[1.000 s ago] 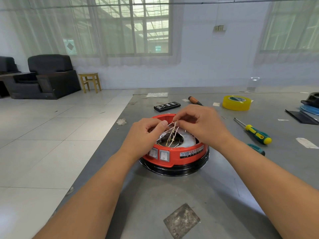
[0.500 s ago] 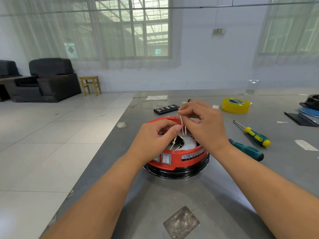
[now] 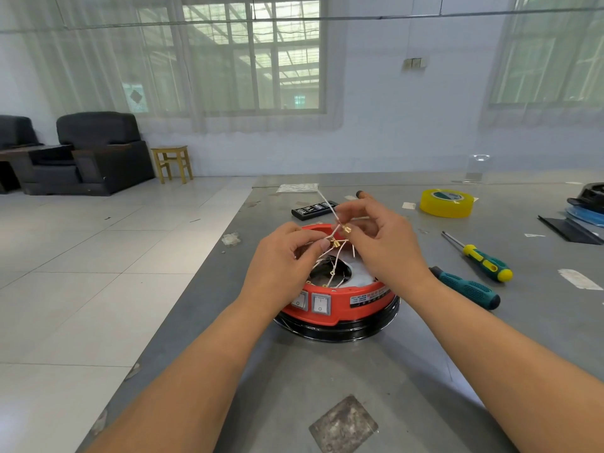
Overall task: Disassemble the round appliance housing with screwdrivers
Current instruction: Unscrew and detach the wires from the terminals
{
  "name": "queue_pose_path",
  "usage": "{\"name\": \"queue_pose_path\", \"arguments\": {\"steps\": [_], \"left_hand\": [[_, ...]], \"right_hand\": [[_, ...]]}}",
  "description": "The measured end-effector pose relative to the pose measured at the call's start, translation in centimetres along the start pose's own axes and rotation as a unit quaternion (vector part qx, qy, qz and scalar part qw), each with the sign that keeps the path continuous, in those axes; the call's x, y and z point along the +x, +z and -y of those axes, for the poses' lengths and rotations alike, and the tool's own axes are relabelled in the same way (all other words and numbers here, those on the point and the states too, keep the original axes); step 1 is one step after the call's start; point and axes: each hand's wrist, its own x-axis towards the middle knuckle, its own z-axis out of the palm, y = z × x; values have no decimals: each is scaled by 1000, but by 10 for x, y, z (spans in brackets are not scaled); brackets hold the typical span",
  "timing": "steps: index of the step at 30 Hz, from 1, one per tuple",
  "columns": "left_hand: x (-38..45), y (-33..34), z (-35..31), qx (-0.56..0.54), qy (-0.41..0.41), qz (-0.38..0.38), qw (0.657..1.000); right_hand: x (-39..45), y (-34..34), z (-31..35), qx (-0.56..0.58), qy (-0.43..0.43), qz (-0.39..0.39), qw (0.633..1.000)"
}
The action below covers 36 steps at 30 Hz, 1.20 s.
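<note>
Housing [image 3: 340, 305] sits mid-bench near the left edge, top already open, left hand [image 3: 281, 269] and right hand [image 3: 382, 246] both pinching white wires [image 3: 330, 207] above it, screwdrivers [image 3: 480, 256] idle on the right; shell separation probably remains.

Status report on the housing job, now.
Left hand pinches white wires over red housing. Right hand pinches one wire's brass terminal. Screwdrivers idle on table. Nothing obstructing.
</note>
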Motion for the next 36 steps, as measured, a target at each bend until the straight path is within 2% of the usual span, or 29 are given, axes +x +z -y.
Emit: {"name": "queue_pose_path", "arguments": {"steps": [2, 8, 15, 20, 25, 28, 32, 36], "left_hand": [[1, 1, 2, 22, 3, -6, 1000], [3, 1, 3, 44, 3, 3, 999], [2, -1, 2, -49, -80, -2, 996], [3, -4, 2, -64, -110, 23, 992], [5, -3, -2, -170, -153, -6, 973], [6, -2, -3, -192, -171, -16, 966], [4, -2, -3, -174, -152, -9, 973], [4, -1, -1, -83, -100, 6, 992]], "right_hand": [[1, -2, 0, 60, 63, 23, 996], [-1, -2, 0, -77, 42, 82, 993], [4, -9, 3, -29, 78, 58, 995], [3, -9, 5, 6, 77, 55, 996], [4, -8, 1, -8, 91, 66, 994], [5, -8, -1, -22, 105, 81, 991], [8, -12, -1, -21, 111, 83, 990], [9, -13, -2, -25, 110, 48, 992]]}}
